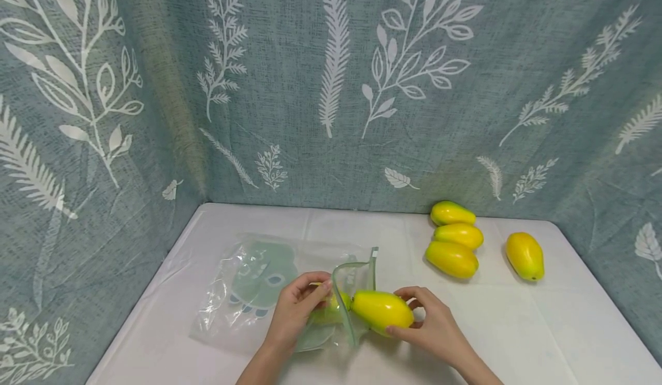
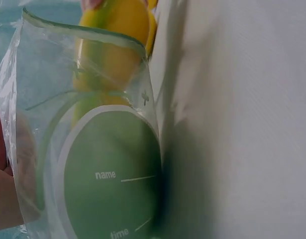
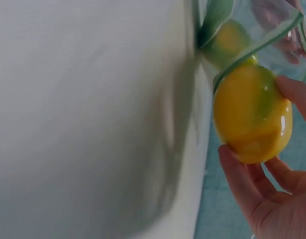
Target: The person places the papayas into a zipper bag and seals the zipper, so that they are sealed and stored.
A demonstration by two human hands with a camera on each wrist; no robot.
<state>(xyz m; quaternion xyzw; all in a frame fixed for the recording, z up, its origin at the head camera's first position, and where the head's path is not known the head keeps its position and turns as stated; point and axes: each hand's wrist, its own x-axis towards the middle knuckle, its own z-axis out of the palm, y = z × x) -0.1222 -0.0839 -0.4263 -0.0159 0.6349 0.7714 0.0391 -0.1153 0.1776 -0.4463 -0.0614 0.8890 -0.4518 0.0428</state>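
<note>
A yellow papaya with a green streak is in my right hand, gripped at its rounded end by thumb and fingers. Its narrow end is at the mouth of a clear zip bag with a green rim. My left hand holds the bag near that mouth, fingers and thumb curled at the plastic. Another papaya shows through the film inside the bag, just beyond the held one. In the left wrist view, the bag's green label reads "name" and "time", and the left hand is partly cut off.
Three papayas lie in a close stack at the back right of the white table. A single papaya lies farther right. Behind and at both sides hangs a blue-green leaf-patterned curtain.
</note>
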